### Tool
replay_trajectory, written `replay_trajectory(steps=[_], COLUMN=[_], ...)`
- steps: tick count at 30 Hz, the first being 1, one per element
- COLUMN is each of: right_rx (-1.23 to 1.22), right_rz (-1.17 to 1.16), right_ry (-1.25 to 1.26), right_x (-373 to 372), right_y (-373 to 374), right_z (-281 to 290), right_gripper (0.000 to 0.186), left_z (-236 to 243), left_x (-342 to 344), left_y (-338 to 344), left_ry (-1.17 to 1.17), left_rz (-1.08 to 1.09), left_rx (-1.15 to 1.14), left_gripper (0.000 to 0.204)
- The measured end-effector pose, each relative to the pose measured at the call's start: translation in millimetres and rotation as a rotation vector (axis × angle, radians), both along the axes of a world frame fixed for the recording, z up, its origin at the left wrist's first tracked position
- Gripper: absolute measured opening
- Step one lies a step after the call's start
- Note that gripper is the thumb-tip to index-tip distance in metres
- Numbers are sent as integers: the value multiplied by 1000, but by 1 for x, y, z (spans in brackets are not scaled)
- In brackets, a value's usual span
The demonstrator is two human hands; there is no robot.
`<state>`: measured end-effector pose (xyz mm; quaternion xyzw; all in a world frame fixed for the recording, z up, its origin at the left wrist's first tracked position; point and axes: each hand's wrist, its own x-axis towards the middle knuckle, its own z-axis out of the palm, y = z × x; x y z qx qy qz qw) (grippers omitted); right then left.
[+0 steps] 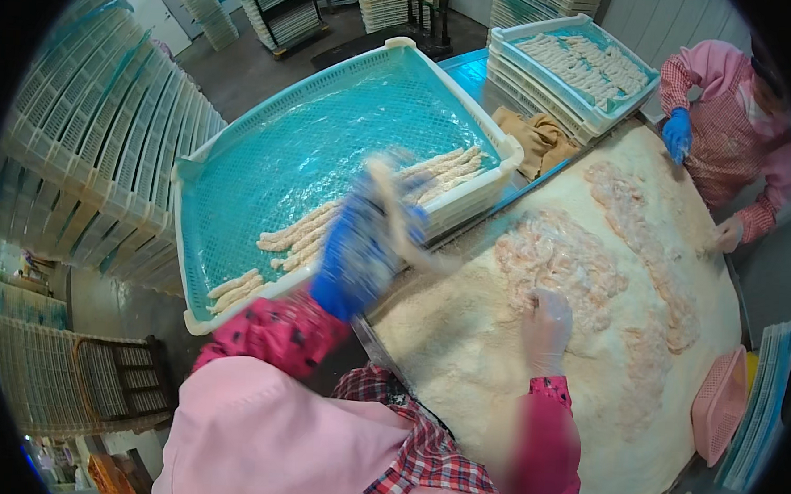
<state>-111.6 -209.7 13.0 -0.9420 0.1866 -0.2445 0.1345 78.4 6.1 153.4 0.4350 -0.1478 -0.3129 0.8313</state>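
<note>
My left hand (359, 254), in a blue glove and smeared by motion, is over the near edge of a white crate lined with blue film (320, 145). From it hangs a long crumb-coated meat strip (402, 216), also blurred. Below the hand, coated strips (302, 238) lie side by side along the crate's near side. My right hand (549, 322), in a clear glove, is at the near edge of a heap of raw meat strips (565, 260). Its fingers are bent together against the meat; what lies between them is partly hidden.
Pale crumbs (445, 330) cover the table. Across it, a co-worker (724, 130) has one blue-gloved hand. A filled crate (584, 65) tops a stack beside a brown cloth (535, 142). Tall crate stacks (106, 142) stand at left; a pink basket (718, 407) is at right.
</note>
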Motion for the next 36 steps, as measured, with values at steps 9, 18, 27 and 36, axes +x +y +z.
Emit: replay_trajectory(steps=[9, 18, 27, 36], right_rx=[113, 240, 400, 560], right_rz=[-9, -117, 177, -137], right_ry=[-94, -111, 32, 127], right_x=[-2, -14, -78, -107], right_y=[-1, 0, 17, 63], right_z=[1, 5, 43, -10], right_gripper=[22, 18, 21, 28], left_z=[-38, -20, -19, -142], left_x=[135, 141, 126, -63], left_y=[100, 90, 194, 11], left_ry=[-567, -494, -592, -1152], left_rz=[-110, -388, -193, -584], left_rx=[981, 942, 908, 692], left_gripper=[55, 55, 45, 57])
